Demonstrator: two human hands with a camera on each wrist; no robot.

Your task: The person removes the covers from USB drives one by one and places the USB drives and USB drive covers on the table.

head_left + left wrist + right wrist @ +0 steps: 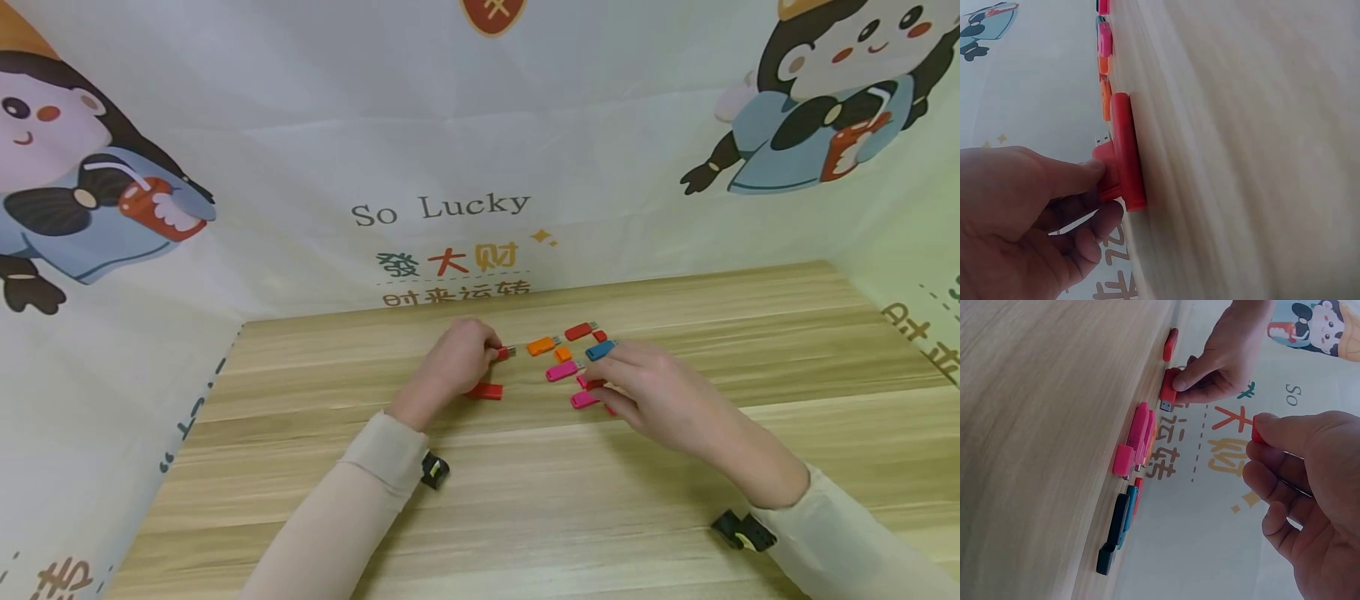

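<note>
My left hand [463,357] pinches a red USB flash drive [1107,164] between thumb and fingers, its metal plug bare and pointing away from the hand. Beside it on the table lies another red flash drive [486,391], partly hidden by that hand in the head view. My right hand [660,396] holds a small red cap [1257,431] between thumb and index finger, raised off the table in the right wrist view. Around the right hand lie a blue drive [599,350] and two pink drives [562,372], with a pink cap [1124,460] among them.
Farther back on the wooden table [525,508] lie an orange drive [541,346] with its orange cap [563,354], and a red drive [579,332] with a red cap [599,336]. A black drive [1117,519] shows in the right wrist view. A printed cloth [315,150] hangs behind.
</note>
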